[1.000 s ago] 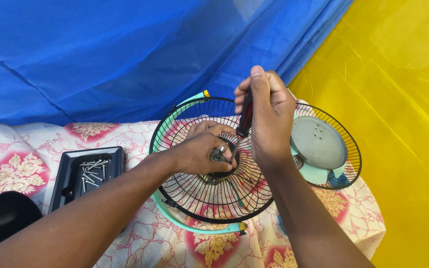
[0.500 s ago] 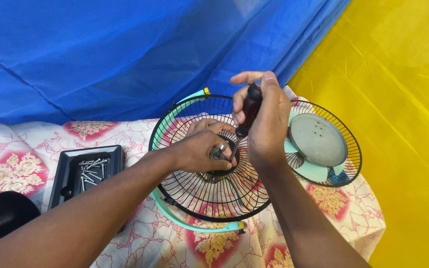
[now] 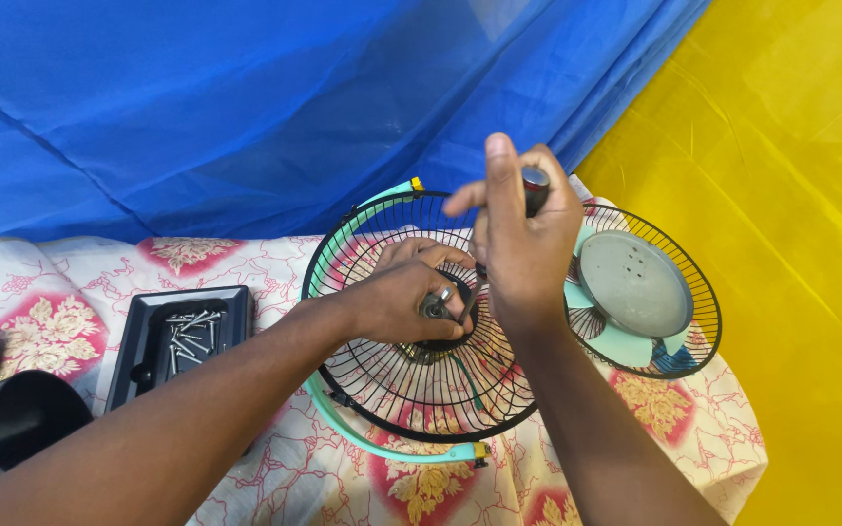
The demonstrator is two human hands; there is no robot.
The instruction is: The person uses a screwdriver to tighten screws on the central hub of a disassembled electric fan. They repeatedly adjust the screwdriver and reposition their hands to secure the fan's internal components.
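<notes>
Near the table's front, the left hand [image 3: 397, 297] pinches the hub [image 3: 434, 307] of the black wire fan guard [image 3: 411, 390], steadying it. Just beyond, the right hand [image 3: 523, 244] clenches a screwdriver [image 3: 535, 178] pointing down at it.

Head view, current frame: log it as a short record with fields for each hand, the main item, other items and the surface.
left hand: rests on the hub of the black wire fan guard with mint-green rim, fingers around a small metal part at its centre
right hand: gripped around a dark-handled screwdriver, held upright over the hub
second guard: black wire fan guard with round grey centre plate, lying to the right
tray: black plastic tray of loose screws, to the left
surface: table with floral cloth
backdrop: blue and yellow sheets
</notes>
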